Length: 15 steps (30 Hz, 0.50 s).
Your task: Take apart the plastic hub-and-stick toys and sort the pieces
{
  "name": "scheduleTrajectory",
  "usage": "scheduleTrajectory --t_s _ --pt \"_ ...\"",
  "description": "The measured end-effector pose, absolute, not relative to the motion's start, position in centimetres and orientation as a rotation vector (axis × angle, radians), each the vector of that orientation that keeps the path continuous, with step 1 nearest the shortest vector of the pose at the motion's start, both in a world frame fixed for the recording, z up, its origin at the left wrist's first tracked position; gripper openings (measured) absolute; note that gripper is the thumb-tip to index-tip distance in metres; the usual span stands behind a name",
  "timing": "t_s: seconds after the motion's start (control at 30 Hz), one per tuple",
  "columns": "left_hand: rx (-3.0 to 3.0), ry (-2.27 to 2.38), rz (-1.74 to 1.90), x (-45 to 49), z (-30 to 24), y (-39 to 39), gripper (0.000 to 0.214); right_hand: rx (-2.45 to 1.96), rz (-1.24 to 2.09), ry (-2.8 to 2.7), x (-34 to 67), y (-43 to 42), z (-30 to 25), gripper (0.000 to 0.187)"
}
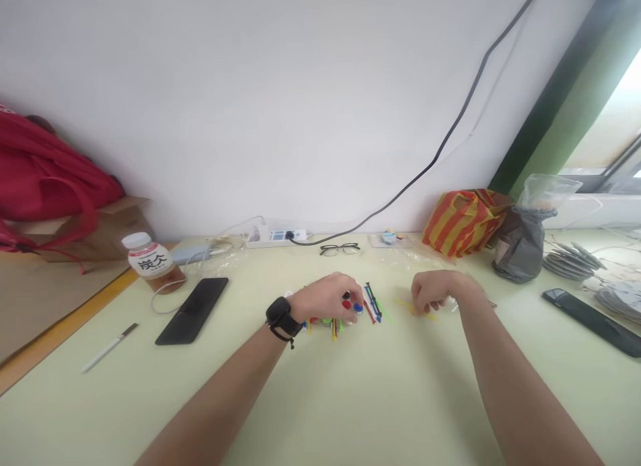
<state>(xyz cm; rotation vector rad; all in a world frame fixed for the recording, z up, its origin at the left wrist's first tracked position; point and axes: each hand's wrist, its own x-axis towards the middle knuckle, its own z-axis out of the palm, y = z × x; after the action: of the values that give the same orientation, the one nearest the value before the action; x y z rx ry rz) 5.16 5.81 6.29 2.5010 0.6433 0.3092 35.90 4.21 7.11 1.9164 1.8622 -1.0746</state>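
Note:
My left hand (333,298), with a black watch (282,318) on its wrist, is curled over a small heap of coloured pieces (334,329). Small round red (346,305) and blue (358,308) pieces show at its fingers; whether they are held or lie behind is unclear. Just right of it lies a row of thin cable ties (373,303), blue, black, red and green. Farther right, my right hand (435,292) is closed, knuckles up, its fingertips down on a yellow cable tie (404,303) whose ends stick out on both sides.
Glasses (340,250) and a power strip (273,237) lie along the wall. At left are a bottle (153,262), a black phone (192,311) and a white pen (109,348). A striped bag (463,222), a grey bag (521,246) and another dark phone (591,321) are at right.

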Motion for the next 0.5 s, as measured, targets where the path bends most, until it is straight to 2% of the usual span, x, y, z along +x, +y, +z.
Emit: scheduleTrajectory --t_s 0.17,0.3,0.4,0.5 --pt "2.446 0.769 0.584 5.4 7.6 5.1 0.024 2.017 -1.285 2.249 33.4 4.3 8.3 0.021" --pt "2.392 0.723 0.774 5.9 7.8 4.5 0.036 1.873 -1.556 2.599 29.9 3.9 9.6 0.031" --pt "2.384 0.71 0.883 6.2 7.9 4.3 0.022 1.817 -1.756 2.675 28.0 3.5 10.2 0.034" --pt "2.351 0.666 0.96 6.2 8.3 4.1 0.01 1.831 -1.912 2.669 27.7 3.5 10.3 0.046"
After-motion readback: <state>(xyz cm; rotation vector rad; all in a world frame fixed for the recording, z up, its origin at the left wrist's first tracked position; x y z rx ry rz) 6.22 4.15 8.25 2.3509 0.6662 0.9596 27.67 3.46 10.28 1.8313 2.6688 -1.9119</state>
